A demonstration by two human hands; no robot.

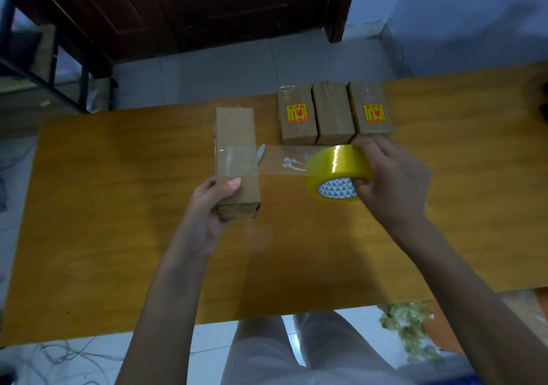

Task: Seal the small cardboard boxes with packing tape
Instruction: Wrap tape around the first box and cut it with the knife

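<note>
A long brown cardboard box (236, 135) lies lengthwise on the wooden table (118, 206). My left hand (212, 206) grips its near end, thumb on top. A clear strip of tape (284, 159) runs from across the box's top to a yellow tape roll (338, 171) at the right. My right hand (391, 177) holds that roll, fingers curled over its rim and into the core. Three small boxes (332, 111) stand side by side behind the roll, two with red and yellow stickers.
A dark wooden door (237, 8) and a black metal frame (44, 73) stand beyond the table's far edge. Crumpled used tape (412, 334) lies on the floor at the near right. Loose cables (59, 361) lie on the floor at the near left.
</note>
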